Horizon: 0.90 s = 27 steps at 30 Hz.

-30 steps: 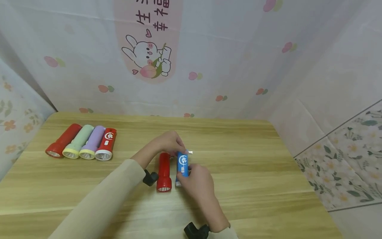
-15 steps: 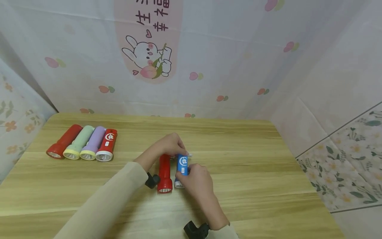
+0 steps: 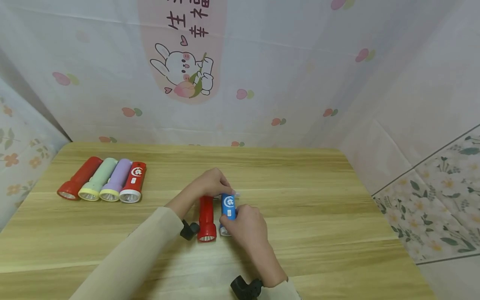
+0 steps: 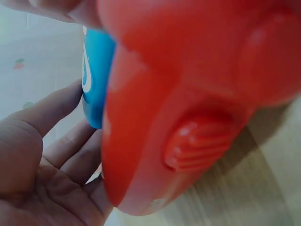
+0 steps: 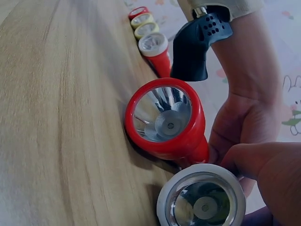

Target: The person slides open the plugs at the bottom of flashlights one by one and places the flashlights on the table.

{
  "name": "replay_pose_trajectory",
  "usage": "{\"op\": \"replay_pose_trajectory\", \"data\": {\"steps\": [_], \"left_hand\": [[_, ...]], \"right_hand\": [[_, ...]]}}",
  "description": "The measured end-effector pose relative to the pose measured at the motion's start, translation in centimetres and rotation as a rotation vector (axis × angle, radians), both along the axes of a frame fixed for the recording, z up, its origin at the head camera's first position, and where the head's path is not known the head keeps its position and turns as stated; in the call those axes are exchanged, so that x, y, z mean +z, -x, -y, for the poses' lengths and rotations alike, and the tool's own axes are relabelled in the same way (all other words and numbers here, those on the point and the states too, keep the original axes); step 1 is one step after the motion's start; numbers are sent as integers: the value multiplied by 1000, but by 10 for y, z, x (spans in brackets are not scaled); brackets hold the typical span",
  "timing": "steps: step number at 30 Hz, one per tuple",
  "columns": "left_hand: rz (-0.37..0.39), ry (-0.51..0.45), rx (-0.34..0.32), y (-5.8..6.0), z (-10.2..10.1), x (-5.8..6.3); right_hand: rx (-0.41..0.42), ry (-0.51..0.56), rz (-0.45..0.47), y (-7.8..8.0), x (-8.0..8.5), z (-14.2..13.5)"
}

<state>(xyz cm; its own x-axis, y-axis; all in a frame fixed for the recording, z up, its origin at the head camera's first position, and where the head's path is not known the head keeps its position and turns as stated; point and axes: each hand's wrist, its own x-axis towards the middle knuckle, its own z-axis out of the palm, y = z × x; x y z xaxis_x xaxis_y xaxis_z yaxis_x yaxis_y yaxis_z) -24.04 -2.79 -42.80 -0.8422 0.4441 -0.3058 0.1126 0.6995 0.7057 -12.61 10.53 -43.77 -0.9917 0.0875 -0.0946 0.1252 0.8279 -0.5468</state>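
The blue flashlight is near the middle of the tabletop, its white-rimmed lens toward me. My right hand grips its body near the lens, thumb on one side and fingers on the other. My left hand pinches its far end with bent fingers; I can't tell whether its underside touches the wood. Just to the left lies a long red flashlight, apart from the blue one, its back end partly hidden under my left hand. Well off to the left, four more lie side by side: a plain red one, a pale green one, a purple one and a red one with a white rim.
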Motion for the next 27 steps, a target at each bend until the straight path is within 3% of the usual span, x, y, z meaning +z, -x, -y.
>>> {"op": "replay_pose_trajectory", "data": {"steps": [11,16,27], "left_hand": [[-3,-56,42,-3,4,-4],[-8,-51,58,-5,4,-6],[-17,-44,73,-8,3,-7]], "right_hand": [[10,-39,-8,-1,-2,4],[39,-75,-29,-3,-4,6],[21,-93,-40,-5,-6,6]]}}
